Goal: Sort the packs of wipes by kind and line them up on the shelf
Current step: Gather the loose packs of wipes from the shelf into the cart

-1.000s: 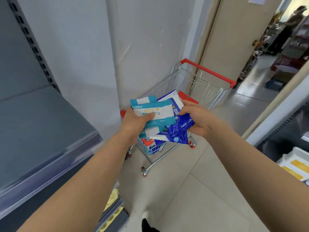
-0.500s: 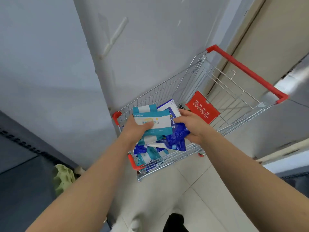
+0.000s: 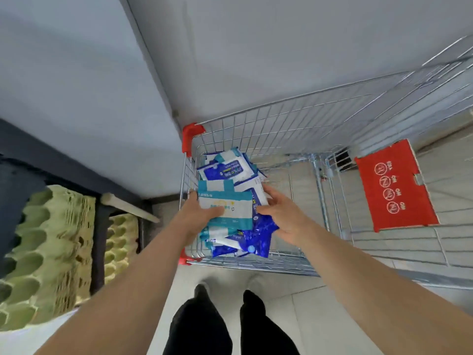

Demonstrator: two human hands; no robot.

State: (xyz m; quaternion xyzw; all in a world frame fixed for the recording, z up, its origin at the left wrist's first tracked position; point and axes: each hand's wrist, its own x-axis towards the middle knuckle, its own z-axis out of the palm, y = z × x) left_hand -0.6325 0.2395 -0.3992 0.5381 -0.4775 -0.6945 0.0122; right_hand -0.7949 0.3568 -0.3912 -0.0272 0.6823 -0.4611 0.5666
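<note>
A stack of wipe packs sits in my two hands over the near left part of a wire shopping cart (image 3: 279, 265). On top lies a teal-and-white pack (image 3: 227, 201), with my left hand (image 3: 198, 213) gripping its left side, thumb on its face. Under it are dark blue packs (image 3: 261, 237), which my right hand (image 3: 284, 213) holds from the right. Several more blue-and-white packs (image 3: 225, 167) lie in the cart's far left corner.
The cart stands against a grey wall (image 3: 256, 60), its red child-seat flap (image 3: 394, 185) to the right. Green egg trays (image 3: 48, 252) fill a dark low shelf at the left. My legs (image 3: 227, 326) stand on the tiled floor just behind the cart.
The view has swung down from the shelf and doorway onto the cart. Both hands have lowered the stack of packs toward the basket.
</note>
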